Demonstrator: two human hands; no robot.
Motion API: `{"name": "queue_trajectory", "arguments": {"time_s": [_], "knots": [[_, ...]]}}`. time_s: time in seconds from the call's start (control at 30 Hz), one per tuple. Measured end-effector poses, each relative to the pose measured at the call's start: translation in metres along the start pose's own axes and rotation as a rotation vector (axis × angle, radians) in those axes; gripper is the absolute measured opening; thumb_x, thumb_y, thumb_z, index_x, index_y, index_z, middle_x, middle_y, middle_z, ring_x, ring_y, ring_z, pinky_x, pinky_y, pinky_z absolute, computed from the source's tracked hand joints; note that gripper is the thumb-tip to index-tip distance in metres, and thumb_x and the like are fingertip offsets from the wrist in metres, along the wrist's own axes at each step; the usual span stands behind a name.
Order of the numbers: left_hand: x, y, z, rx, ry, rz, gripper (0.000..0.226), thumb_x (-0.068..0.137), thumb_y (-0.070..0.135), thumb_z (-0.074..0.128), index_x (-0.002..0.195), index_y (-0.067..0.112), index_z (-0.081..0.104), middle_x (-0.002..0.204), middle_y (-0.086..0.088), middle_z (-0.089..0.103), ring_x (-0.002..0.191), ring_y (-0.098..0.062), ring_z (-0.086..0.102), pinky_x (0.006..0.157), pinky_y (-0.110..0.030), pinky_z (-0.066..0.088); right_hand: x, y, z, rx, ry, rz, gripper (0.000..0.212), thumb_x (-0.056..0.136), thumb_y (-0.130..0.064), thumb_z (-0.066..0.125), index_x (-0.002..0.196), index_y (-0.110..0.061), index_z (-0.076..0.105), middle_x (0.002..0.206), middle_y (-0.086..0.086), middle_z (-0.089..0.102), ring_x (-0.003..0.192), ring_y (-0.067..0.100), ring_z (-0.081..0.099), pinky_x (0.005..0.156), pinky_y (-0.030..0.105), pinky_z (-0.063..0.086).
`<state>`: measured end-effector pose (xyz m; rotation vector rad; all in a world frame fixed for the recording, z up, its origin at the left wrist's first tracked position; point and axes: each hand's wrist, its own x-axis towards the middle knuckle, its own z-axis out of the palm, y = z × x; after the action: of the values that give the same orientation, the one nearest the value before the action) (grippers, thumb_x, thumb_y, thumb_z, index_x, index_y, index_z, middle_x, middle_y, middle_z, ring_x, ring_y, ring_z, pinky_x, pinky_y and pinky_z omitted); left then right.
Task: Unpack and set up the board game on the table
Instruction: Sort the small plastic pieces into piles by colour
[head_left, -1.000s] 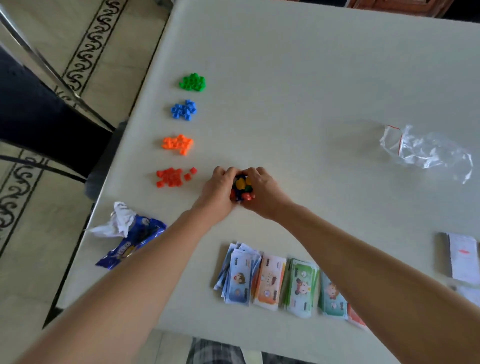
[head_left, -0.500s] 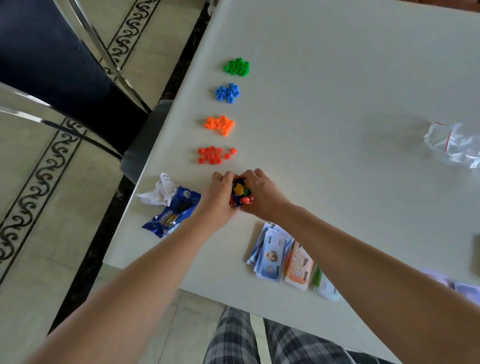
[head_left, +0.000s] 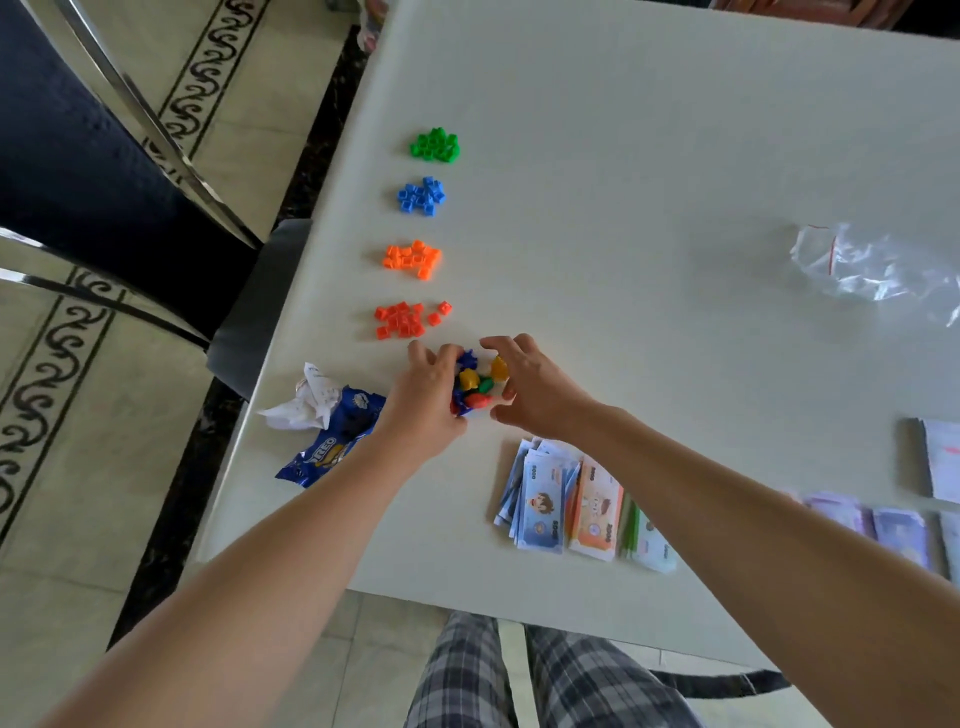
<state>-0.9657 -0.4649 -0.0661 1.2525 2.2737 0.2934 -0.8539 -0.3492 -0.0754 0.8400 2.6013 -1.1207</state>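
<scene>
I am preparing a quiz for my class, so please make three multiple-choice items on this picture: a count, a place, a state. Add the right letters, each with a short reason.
1. How many one-colour piles of small plastic cubes lie in a row on the white table?
A. two
B. four
C. six

2. Where is the crumpled clear plastic bag?
A. far right on the table, apart from both hands
B. under the row of piles
C. off the table

3. What do the left hand and right hand do?
A. lie flat, touching nothing
B. curl round a heap of mixed-colour plastic pieces
C. hang off the table edge

Answers:
1 B: there are a green pile, blue pile, orange pile and red pile.
2 A: it lies alone there.
3 B: fingers bend at both sides of the heap.
</scene>
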Motion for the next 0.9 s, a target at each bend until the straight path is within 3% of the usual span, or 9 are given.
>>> {"name": "queue_trajectory", "arguments": {"time_s": [0.13, 0.23, 0.33, 0.5, 0.6, 0.7, 0.8, 0.9], "knots": [[0.002, 0.006, 0.001, 0.018, 0.004, 0.028, 0.073, 0.075, 0.012, 0.075, 0.137, 0.012, 0.038, 0.129, -0.014, 0.031, 0.102, -0.028, 0.055, 0.094, -0.031, 0.045, -0.002, 0.003, 0.0, 0.036, 0.046, 0.067, 0.073, 0.08, 0.001, 0.063, 0.145, -0.014, 0.032, 0.131, 0.013, 0.039, 0.102, 0.031, 0.059, 0.09, 0.042, 0.05], [0.004, 0.008, 0.002, 0.018, 0.004, 0.032, 0.069, 0.075, 0.012, 0.075, 0.135, 0.013, 0.04, 0.128, -0.014, 0.032, 0.099, -0.028, 0.055, 0.093, -0.03, 0.045, -0.003, 0.002, 0.007, 0.103, 0.146, 0.158, 0.057, 0.083, 0.004, 0.051, 0.138, -0.011, 0.042, 0.128, 0.011, 0.043, 0.108, 0.025, 0.055, 0.091, 0.031, 0.047], [0.005, 0.009, 0.001, 0.031, -0.004, 0.032, 0.069, 0.077, 0.014, 0.077, 0.135, 0.014, 0.04, 0.129, -0.014, 0.034, 0.101, -0.028, 0.055, 0.095, -0.032, 0.044, 0.0, 0.0, 0.013, 0.157, 0.219, 0.156, 0.041, 0.086, 0.002, 0.049, 0.126, -0.008, 0.052, 0.118, 0.01, 0.051, 0.092, 0.017, 0.051, 0.082, 0.022, 0.041], [0.008, 0.006, 0.003, 0.131, 0.008, 0.039, 0.071, 0.077, 0.025, 0.077, 0.137, 0.017, 0.039, 0.129, -0.013, 0.034, 0.109, -0.026, 0.05, 0.095, -0.033, 0.044, 0.005, 0.002, 0.018, 0.212, 0.366, 0.157, 0.03, 0.084, 0.003, 0.055, 0.111, -0.009, 0.058, 0.106, 0.009, 0.059, 0.08, 0.016, 0.052, 0.072, 0.028, 0.044], [0.01, 0.006, 0.005, 0.201, 0.103, 0.111, 0.071, 0.076, 0.029, 0.075, 0.138, 0.02, 0.042, 0.132, -0.011, 0.032, 0.119, -0.028, 0.04, 0.094, -0.036, 0.041, 0.0, 0.006, 0.018, 0.193, 0.432, 0.15, 0.028, 0.083, -0.001, 0.059, 0.109, -0.012, 0.058, 0.11, 0.005, 0.053, 0.077, 0.02, 0.057, 0.072, 0.038, 0.052], [0.013, 0.013, 0.006, 0.26, 0.129, 0.256, 0.069, 0.077, 0.025, 0.07, 0.141, 0.021, 0.042, 0.143, -0.009, 0.032, 0.127, -0.029, 0.034, 0.099, -0.039, 0.035, -0.003, 0.009, 0.018, 0.18, 0.446, 0.165, 0.03, 0.079, 0.0, 0.057, 0.108, -0.009, 0.06, 0.109, 0.008, 0.055, 0.088, 0.027, 0.058, 0.078, 0.041, 0.051], [0.02, 0.021, 0.007, 0.313, 0.061, 0.323, 0.072, 0.083, 0.025, 0.064, 0.147, 0.022, 0.032, 0.153, -0.004, 0.027, 0.137, -0.025, 0.027, 0.106, -0.039, 0.03, -0.006, 0.011, 0.015, 0.185, 0.405, 0.201, 0.034, 0.077, 0.003, 0.052, 0.109, -0.005, 0.061, 0.109, 0.012, 0.056, 0.096, 0.03, 0.057, 0.085, 0.038, 0.047], [0.024, 0.024, 0.008, 0.367, 0.008, 0.34, 0.056, 0.087, 0.028, 0.059, 0.141, 0.024, 0.044, 0.147, -0.005, 0.035, 0.135, -0.024, 0.032, 0.106, -0.037, 0.028, -0.016, 0.02, 0.007, 0.227, 0.423, 0.249, 0.04, 0.079, 0.004, 0.051, 0.116, -0.006, 0.06, 0.116, 0.012, 0.056, 0.096, 0.028, 0.059, 0.086, 0.034, 0.047]]}}
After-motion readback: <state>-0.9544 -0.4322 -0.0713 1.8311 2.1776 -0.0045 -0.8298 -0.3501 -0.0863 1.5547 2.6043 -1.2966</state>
